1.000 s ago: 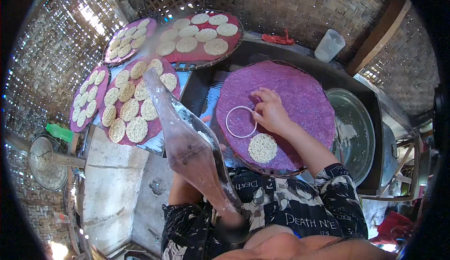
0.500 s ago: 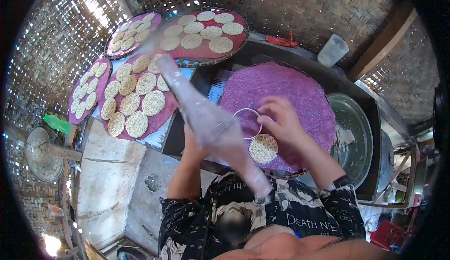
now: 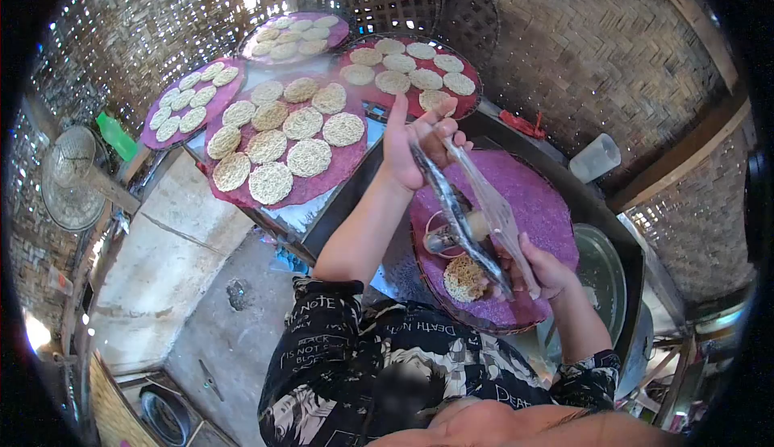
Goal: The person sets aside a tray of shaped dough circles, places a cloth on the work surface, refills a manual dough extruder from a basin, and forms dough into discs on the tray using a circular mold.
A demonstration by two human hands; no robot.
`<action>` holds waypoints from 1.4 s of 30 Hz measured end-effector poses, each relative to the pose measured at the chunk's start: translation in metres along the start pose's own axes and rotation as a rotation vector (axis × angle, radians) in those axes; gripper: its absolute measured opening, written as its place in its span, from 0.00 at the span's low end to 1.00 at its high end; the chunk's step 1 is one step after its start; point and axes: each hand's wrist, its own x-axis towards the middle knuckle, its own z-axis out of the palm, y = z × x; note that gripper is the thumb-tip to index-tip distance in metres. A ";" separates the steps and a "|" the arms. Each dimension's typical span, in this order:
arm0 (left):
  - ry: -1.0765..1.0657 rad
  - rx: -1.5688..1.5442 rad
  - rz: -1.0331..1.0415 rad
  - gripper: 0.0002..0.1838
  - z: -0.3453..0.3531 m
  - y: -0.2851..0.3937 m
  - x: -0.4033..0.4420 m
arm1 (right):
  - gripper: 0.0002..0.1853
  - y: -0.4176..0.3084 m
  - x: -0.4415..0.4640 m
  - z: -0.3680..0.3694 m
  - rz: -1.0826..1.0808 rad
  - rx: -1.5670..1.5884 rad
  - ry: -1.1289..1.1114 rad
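Note:
My left hand (image 3: pixel 418 147) is raised above the round purple cloth, thumb apart and fingers curled on the upper end of a long whitish, plastic-like piece (image 3: pixel 488 193). A dark, shiny strip (image 3: pixel 451 205) runs alongside from the same palm; whether the two are joined I cannot tell. The lower end of the whitish piece lies in my right hand (image 3: pixel 550 268), fingers closed on it. Beneath, on the purple cloth (image 3: pixel 532 181), are a thin ring (image 3: pixel 430 223), a cylindrical object (image 3: pixel 442 241) partly hidden by the strip, and one round noodle-like cake (image 3: pixel 464 276).
Trays with pink cloths (image 3: pixel 355 157) carry several round pale cakes (image 3: pixel 310 158) at the left and back. A large basin (image 3: pixel 619 286) with liquid stands right of the purple cloth. A plastic container (image 3: pixel 595 158) and red plastic (image 3: pixel 522 123) sit along the back ledge.
My right hand has left the ring and now holds the whitish piece's lower end. My left hand has moved up and right with that piece. The view has shifted.

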 end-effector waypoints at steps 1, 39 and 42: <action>-0.011 -0.021 0.015 0.35 -0.001 -0.007 0.004 | 0.35 -0.001 0.000 -0.008 0.001 -0.010 -0.004; 0.403 -0.027 0.134 0.30 -0.037 -0.027 -0.013 | 0.26 0.000 0.001 0.007 0.005 -0.515 0.489; 0.417 0.010 0.162 0.29 -0.027 -0.015 -0.015 | 0.25 0.003 0.011 0.013 -0.037 -0.561 0.494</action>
